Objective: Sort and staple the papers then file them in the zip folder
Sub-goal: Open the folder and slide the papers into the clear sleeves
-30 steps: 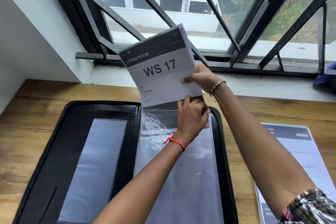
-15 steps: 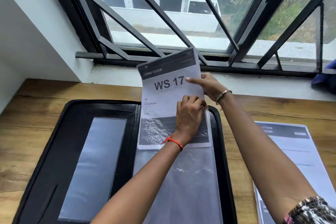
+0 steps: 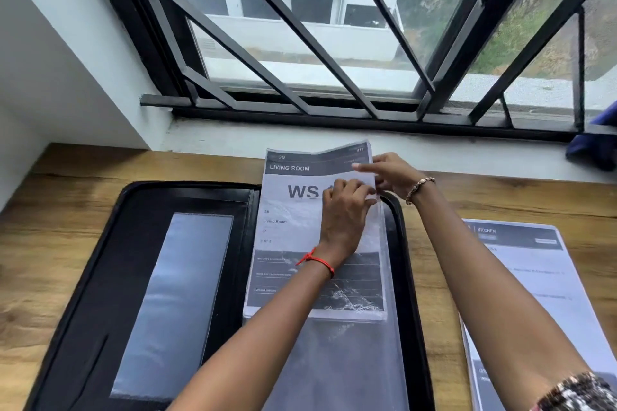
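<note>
A black zip folder [image 3: 110, 243] lies open on the wooden desk. On its right half is a clear plastic sleeve [image 3: 347, 364]. A "LIVING ROOM WS 17" paper set [image 3: 290, 227] sits most of the way inside that sleeve, its top sticking out past the folder's far edge. My left hand [image 3: 344, 213] grips the sleeve's upper edge over the paper, near the right side. My right hand [image 3: 390, 173] pinches the paper set's top right edge.
A second paper set headed "KITCHEN" [image 3: 521, 277] lies on the desk to the right of the folder. The folder's left half carries a grey clear pocket [image 3: 173, 304]. A barred window and sill stand behind; a blue cloth [image 3: 597, 143] sits at the sill's right.
The paper set has slid down into the clear sleeve, from held upright above the folder to lying nearly flat. Both hands moved down with it.
</note>
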Demonstrator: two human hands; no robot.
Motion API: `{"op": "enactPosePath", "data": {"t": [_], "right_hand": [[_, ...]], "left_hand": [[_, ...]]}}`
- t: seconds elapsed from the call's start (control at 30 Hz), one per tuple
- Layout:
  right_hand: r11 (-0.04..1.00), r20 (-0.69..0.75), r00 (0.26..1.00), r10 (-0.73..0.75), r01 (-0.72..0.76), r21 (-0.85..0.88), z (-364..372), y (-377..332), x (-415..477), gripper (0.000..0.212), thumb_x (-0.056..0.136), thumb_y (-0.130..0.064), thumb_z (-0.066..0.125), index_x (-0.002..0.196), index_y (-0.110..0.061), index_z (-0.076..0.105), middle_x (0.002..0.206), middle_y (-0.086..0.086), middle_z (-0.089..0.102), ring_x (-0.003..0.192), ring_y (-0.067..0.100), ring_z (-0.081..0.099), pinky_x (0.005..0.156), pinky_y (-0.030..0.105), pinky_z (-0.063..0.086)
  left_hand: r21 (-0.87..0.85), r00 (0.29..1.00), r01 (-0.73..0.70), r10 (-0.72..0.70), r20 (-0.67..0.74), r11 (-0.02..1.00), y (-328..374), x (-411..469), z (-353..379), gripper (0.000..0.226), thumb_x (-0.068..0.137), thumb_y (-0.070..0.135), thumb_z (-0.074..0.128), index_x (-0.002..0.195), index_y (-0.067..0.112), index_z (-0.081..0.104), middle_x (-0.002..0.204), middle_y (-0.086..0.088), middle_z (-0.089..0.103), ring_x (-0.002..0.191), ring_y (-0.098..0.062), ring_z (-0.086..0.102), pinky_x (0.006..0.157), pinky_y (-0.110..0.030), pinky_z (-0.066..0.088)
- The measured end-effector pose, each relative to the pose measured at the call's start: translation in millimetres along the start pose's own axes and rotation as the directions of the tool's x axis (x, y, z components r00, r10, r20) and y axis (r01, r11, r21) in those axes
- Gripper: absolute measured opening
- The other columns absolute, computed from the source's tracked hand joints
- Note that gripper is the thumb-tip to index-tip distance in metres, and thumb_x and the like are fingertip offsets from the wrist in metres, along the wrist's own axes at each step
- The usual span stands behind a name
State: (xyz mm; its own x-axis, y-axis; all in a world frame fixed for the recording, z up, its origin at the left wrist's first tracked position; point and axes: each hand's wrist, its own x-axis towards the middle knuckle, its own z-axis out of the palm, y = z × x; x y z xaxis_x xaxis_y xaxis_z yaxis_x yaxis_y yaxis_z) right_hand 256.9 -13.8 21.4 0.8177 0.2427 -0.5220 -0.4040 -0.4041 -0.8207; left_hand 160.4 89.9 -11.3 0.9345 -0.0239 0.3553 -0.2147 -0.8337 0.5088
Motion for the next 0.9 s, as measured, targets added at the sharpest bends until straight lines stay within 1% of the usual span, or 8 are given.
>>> {"op": "enactPosePath", "data": {"t": [0.1, 0.23, 0.37, 0.6, 0.67, 0.7, 0.77, 0.9], "right_hand": [[0.997, -0.218, 0.973, -0.071, 0.078, 0.022, 5.4, -0.6, 10.1, 0.015, 0.085, -0.01, 0.064, 0.097, -0.003, 0.064, 0.08, 0.008, 0.06, 0.062, 0.013, 0.056, 0.057, 0.025, 0.051], [0.99, -0.331, 0.937, -0.114, 0.081, -0.114, 8.8, 1.6, 21.7, 0.016, 0.081, 0.001, 0.061, 0.095, 0.009, 0.065, 0.086, 0.015, 0.06, 0.082, 0.024, 0.058, 0.081, 0.049, 0.054], [0.976, -0.335, 0.938, -0.087, 0.014, -0.215, 7.2, 3.6, 25.1, 0.018, 0.078, 0.002, 0.062, 0.085, 0.018, 0.06, 0.074, 0.012, 0.054, 0.073, 0.021, 0.053, 0.074, 0.047, 0.053], [0.9, -0.274, 0.961, -0.038, -0.086, -0.427, 3.1, 4.0, 19.0, 0.036, 0.076, 0.005, 0.061, 0.049, -0.008, 0.042, 0.052, 0.005, 0.037, 0.055, 0.019, 0.04, 0.05, 0.025, 0.03], [0.832, -0.304, 0.947, -0.108, -0.081, -0.548, 6.7, 2.0, 19.3, 0.015, 0.076, 0.001, 0.063, 0.063, -0.003, 0.057, 0.065, 0.013, 0.054, 0.071, 0.022, 0.051, 0.054, 0.027, 0.036], [0.802, -0.28, 0.945, -0.17, -0.032, -0.596, 10.1, 0.2, 20.2, 0.009, 0.077, -0.002, 0.064, 0.085, 0.002, 0.065, 0.087, 0.017, 0.063, 0.086, 0.025, 0.055, 0.065, 0.029, 0.043], [0.741, -0.194, 0.951, -0.242, 0.052, -0.669, 19.4, -5.5, 25.9, 0.044, 0.083, -0.01, 0.063, 0.125, -0.001, 0.053, 0.128, 0.017, 0.054, 0.118, 0.027, 0.049, 0.098, 0.033, 0.039], [0.586, -0.05, 0.963, -0.264, 0.119, -0.801, 45.8, -23.4, 35.9, 0.042, 0.093, -0.02, 0.051, 0.134, -0.017, 0.047, 0.135, 0.005, 0.052, 0.13, 0.022, 0.04, 0.106, 0.04, 0.024]], "left_hand": [[0.069, 0.996, 0.085, -0.087, 0.028, 0.994, -15.8, -9.2, -0.4, 0.027, 0.075, 0.017, 0.073, 0.101, 0.011, 0.067, 0.101, -0.005, 0.065, 0.095, -0.03, 0.059, 0.075, -0.038, 0.045], [0.119, 0.968, 0.181, -0.198, 0.152, 0.976, -33.1, -17.7, -5.2, 0.025, 0.089, 0.019, 0.058, 0.112, 0.01, 0.062, 0.116, -0.007, 0.059, 0.112, -0.03, 0.048, 0.085, -0.039, 0.035], [0.152, 0.948, 0.21, -0.24, 0.211, 0.966, -36.9, -16.3, -5.9, 0.022, 0.093, 0.023, 0.052, 0.112, 0.016, 0.06, 0.116, -0.002, 0.057, 0.112, -0.024, 0.043, 0.085, -0.036, 0.028], [0.102, 0.972, 0.193, -0.204, 0.115, 0.976, -32.5, -15.3, 1.2, 0.01, 0.08, 0.015, 0.067, 0.09, 0.012, 0.067, 0.096, -0.005, 0.063, 0.092, -0.031, 0.053, 0.077, -0.04, 0.033], [0.095, 0.975, 0.194, -0.203, 0.09, 0.976, -32.8, -16.0, 1.5, 0.01, 0.08, 0.014, 0.068, 0.09, 0.013, 0.067, 0.096, -0.006, 0.063, 0.091, -0.031, 0.053, 0.076, -0.041, 0.034], [0.086, 0.974, 0.197, -0.205, 0.099, 0.977, -33.5, -16.2, 1.1, 0.011, 0.082, 0.015, 0.066, 0.093, 0.013, 0.067, 0.099, -0.006, 0.062, 0.094, -0.03, 0.052, 0.078, -0.041, 0.034], [0.084, 0.972, 0.193, -0.202, 0.117, 0.978, -35.9, -16.0, -1.0, 0.013, 0.087, 0.019, 0.061, 0.097, 0.014, 0.066, 0.105, -0.006, 0.061, 0.099, -0.03, 0.049, 0.08, -0.041, 0.033], [0.166, 0.973, 0.194, -0.211, 0.092, 0.967, -43.1, -15.7, -5.6, 0.012, 0.09, 0.014, 0.055, 0.097, 0.011, 0.064, 0.102, -0.008, 0.061, 0.094, -0.032, 0.049, 0.073, -0.038, 0.028]]}}
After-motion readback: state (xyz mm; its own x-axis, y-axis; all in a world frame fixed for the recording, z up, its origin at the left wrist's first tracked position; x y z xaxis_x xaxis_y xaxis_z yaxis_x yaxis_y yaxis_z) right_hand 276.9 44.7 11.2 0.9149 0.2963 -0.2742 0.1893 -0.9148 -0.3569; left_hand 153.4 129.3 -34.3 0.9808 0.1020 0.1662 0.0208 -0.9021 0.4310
